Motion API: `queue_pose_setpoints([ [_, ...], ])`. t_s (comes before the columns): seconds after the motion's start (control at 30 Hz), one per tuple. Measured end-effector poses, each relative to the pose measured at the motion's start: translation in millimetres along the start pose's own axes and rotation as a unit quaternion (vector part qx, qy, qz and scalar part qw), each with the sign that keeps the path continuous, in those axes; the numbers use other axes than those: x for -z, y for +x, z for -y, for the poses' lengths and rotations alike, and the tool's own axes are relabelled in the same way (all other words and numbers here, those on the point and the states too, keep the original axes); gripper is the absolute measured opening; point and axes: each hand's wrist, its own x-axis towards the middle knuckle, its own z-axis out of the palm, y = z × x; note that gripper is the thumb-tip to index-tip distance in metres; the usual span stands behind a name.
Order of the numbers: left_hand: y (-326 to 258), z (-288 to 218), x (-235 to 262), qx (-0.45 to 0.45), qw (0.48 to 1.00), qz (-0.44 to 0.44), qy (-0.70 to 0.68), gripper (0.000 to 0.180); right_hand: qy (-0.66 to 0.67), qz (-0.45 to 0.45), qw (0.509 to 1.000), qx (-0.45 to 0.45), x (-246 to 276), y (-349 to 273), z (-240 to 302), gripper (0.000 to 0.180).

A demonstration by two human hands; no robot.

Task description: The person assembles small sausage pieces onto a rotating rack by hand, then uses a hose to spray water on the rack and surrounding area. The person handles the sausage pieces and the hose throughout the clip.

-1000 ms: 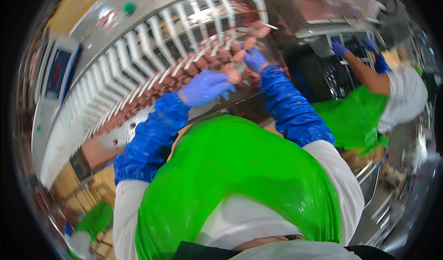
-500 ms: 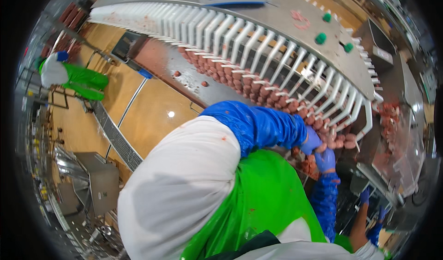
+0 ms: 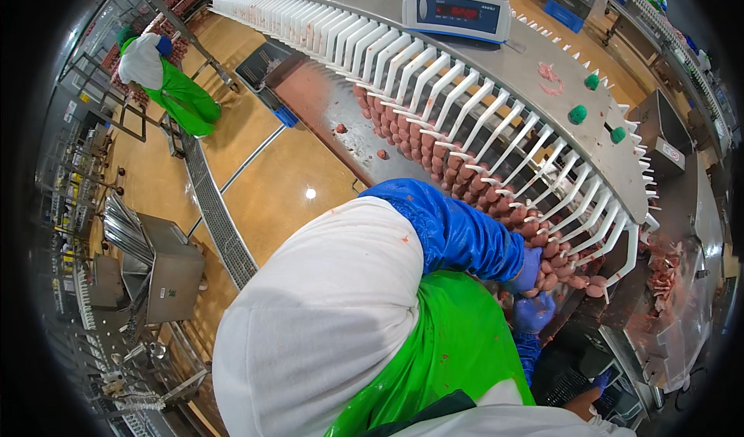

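Strings of pink sausage links [image 3: 473, 189] hang in a long row from the white prongs of a curved rack [image 3: 457, 100]. At the near end of that row is my left hand [image 3: 528, 270], in a purple-blue glove and blue sleeve. Its fingers curl against some links, closed on them. Just below it my right hand [image 3: 535, 311], gloved alike, has bent, closed fingers; whatever they hold is hidden. Reddish meat shows beside the right hand, partly covered by my left arm. A last link [image 3: 597, 289] sits at the rack's end prong.
A blue-and-white scale [image 3: 456, 9] stands on the steel top behind the rack, near green knobs [image 3: 577, 114]. Meat scraps [image 3: 664, 270] lie at right. Another person's forearm [image 3: 583, 403] shows lower right. A person in a green apron [image 3: 174, 88] stands far left, beyond a metal bin [image 3: 174, 270].
The view has shifted, so the rack and scale sit lower and farther right. My hands stay together at the sausage links, the right slightly lower. The other person's arm shows less.
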Motion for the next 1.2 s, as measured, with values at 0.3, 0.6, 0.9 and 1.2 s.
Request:
queue_pose_setpoints([
  [0.3, 21.4, 33.8, -118.0, -0.283, 0.016, -0.07, -0.957, 0.021, 0.359, 0.03, 0.915, -0.181, -96.8, -51.6, -114.1, 0.041],
  [0.6, 11.3, 33.6, -118.0, -0.345, 0.063, -0.078, -0.933, 0.026, 0.893, -0.071, 0.38, -0.229, -45.7, -17.4, -43.1, 0.03],
  [0.9, -39.3, -9.5, -121.3, -0.223, -0.064, -0.146, -0.962, 0.037, 0.272, -0.003, 0.923, -0.274, -88.8, -82.1, -127.5, 0.045],
  [1.2, -245.2, -140.8, -109.7, -0.21, -0.188, 0.323, -0.903, 0.042, 0.041, 0.103, 0.866, -0.487, -101.8, -101.5, -162.6, 0.081],
])
